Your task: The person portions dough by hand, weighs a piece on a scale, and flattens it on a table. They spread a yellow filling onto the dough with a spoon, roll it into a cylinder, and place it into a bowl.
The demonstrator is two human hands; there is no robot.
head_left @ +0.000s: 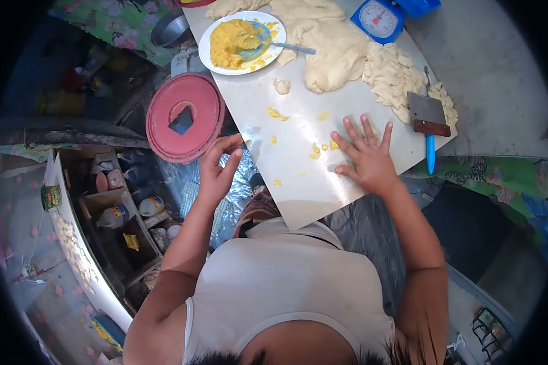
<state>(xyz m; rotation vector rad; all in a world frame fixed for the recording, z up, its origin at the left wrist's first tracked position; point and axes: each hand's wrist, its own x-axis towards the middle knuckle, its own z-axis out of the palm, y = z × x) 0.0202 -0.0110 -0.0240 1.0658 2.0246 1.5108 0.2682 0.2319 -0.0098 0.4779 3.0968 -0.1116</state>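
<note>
My right hand [369, 159] is palm down on the metal tabletop [310, 201], its fingers spread. Between those fingers shows a pale patch, perhaps flattened dough, mostly hidden under the hand. My left hand [219, 168] is at the table's left edge, thumb apart from the fingers, with nothing visible in it. Smears of yellow filling [277, 114] dot the surface between both hands. Beyond them lies a small dough lump [281, 86]. A white plate [207, 53] holds a mound of yellow filling [232, 41] and a spoon [295, 48].
A large dough mass [329, 55] and cut dough pieces [393, 76] cover the far side. A scraper [427, 109] lies over a blue-handled tool [430, 152] at the right edge. Behind stands a blue scale [379, 19]. A red-lidded bucket [164, 121] stands left, near shelves [112, 213].
</note>
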